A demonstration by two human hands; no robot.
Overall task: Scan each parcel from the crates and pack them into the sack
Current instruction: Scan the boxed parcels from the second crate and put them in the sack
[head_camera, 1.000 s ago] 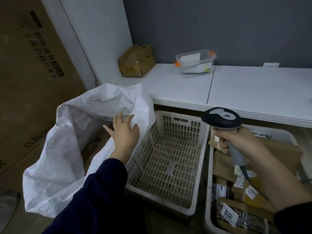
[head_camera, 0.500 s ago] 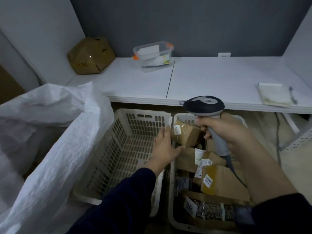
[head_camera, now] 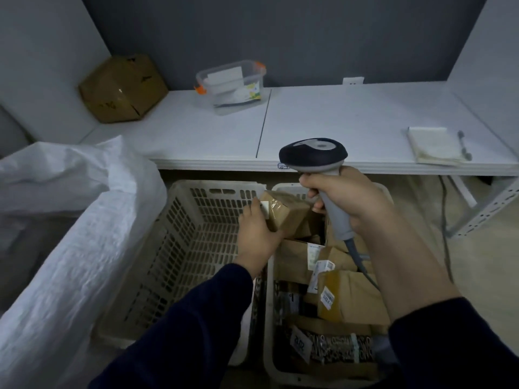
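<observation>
Above the right-hand crate [head_camera: 269, 332], left hand [head_camera: 257, 237] grips parcel [head_camera: 286, 211]; right hand [head_camera: 351, 197] holds scanner [head_camera: 313, 154].

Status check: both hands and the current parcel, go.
Left hand holds small brown taped cardboard parcel at far end of loaded beige plastic crate. Right hand grips black-and-grey handheld barcode scanner. White woven sack open at left; nothing blocks it.

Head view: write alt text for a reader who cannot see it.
The left hand grips a brown parcel at the far end of the parcel-filled right crate, while the right hand holds a barcode scanner above it. A second crate and a white sack stand to its left, by a white table.
</observation>
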